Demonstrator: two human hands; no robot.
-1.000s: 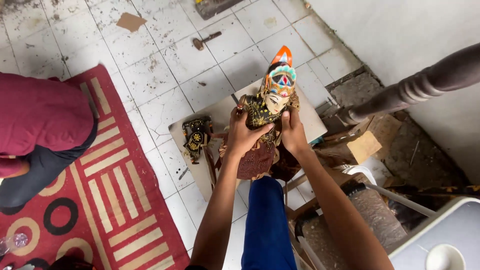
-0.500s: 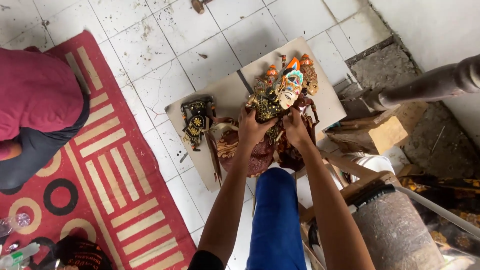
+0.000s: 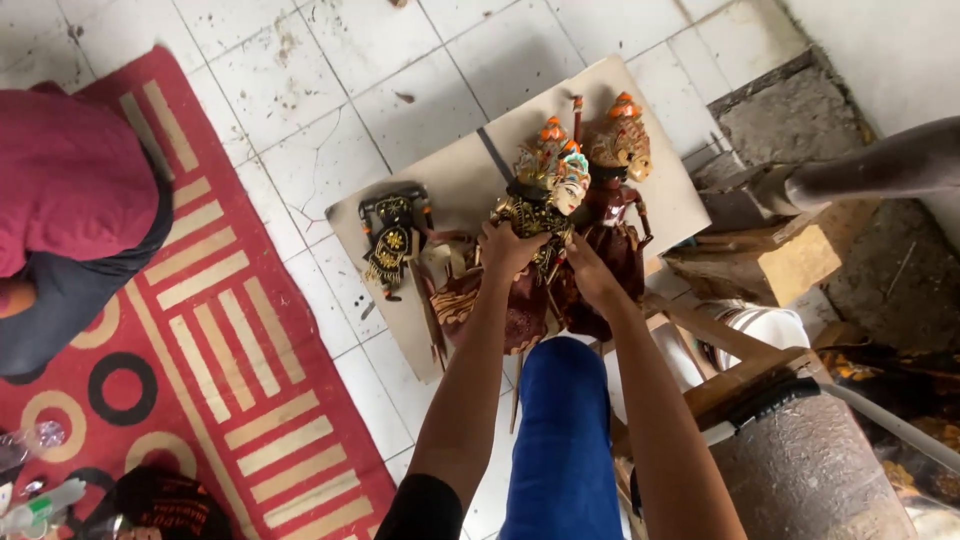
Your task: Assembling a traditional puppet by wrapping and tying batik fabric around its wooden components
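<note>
**Two hands on one rod puppet**

Both of my hands are closed on the same figure. The left hand (image 3: 510,245) is wrapped around the puppet's chest from the front, fingers curled over the gold-patterned bodice; the right hand (image 3: 590,275) grips it lower down at the side, against the dark red skirt. The puppet (image 3: 545,200) is held roughly upright over the pale board (image 3: 455,175) that lies on the tiled floor (image 3: 300,90).

It has a pale painted face, a tall crown in orange, teal and gold, a black-and-gold torso, and a full maroon cloth skirt that looks soft and gathered. I see thin wooden rods hanging below the skirt.

Just behind it, touching or nearly so, stands a second puppet (image 3: 615,170) with an orange-brown face and a similar crown, its dress a deeper red. A third, smaller puppet in black and gold (image 3: 390,240) lies flat on the board to the left.

The tiles are white, cracked and stained. A red rug (image 3: 200,330) with cream stripes and rings lies at the left, where another person (image 3: 70,210) in a maroon top crouches. My blue trouser leg (image 3: 560,430) shows below. Rough wooden pieces (image 3: 790,260) sit at the right.
</note>
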